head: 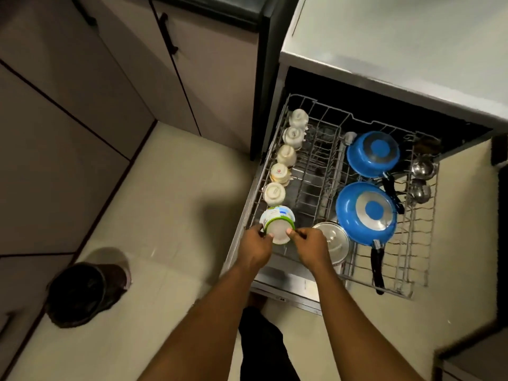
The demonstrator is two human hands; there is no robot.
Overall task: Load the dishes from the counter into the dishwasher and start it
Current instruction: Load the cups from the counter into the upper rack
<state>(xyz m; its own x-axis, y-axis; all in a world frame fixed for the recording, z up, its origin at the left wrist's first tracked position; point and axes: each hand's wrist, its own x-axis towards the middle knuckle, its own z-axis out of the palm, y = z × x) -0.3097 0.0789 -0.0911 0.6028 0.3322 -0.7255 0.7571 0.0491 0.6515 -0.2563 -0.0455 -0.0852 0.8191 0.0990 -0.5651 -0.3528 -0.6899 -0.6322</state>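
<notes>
The dishwasher's wire rack [420, 273] is pulled out over the open door. A white tub with a green and blue label [277, 220] sits tilted at the near end of the rack's left row. My left hand [255, 247] grips its left side and my right hand [310, 247] grips its right side. Behind it, several white cups [275, 193] stand upside down in a line along the left edge. Two blue pans [367, 213] with black handles lie face down on the right half. A steel lidded pot [334, 240] sits just right of my right hand.
Steel ladles [422, 169] lie along the rack's right edge. A pale countertop [398, 42] overhangs the dishwasher at the top right. Cabinet doors with black handles [167, 31] line the left. A dark round bin [82, 294] stands on the light tiled floor at the lower left.
</notes>
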